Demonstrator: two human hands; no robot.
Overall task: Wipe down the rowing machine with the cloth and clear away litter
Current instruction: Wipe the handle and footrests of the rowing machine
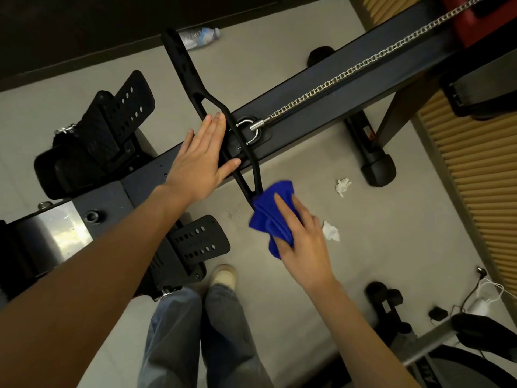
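The rowing machine's dark rail (321,88) runs from lower left to upper right, with a steel chain (363,63) leading to the black pull handle (186,65). My left hand (200,161) lies flat with straight fingers against the handle's middle. My right hand (305,239) grips a bunched blue cloth (272,217) wrapped round the handle's near end. Two crumpled white tissues (342,186) (330,231) lie on the floor right of the cloth. A plastic bottle (200,36) lies on the floor past the handle's far end.
Black footrests (120,110) (195,242) sit on either side of the rail. The machine's front leg and foot (376,166) stand to the right. Slatted wooden panelling (475,169) lines the right side. Cables and other gym gear (458,317) fill the lower right. My own legs and shoe (223,275) are below.
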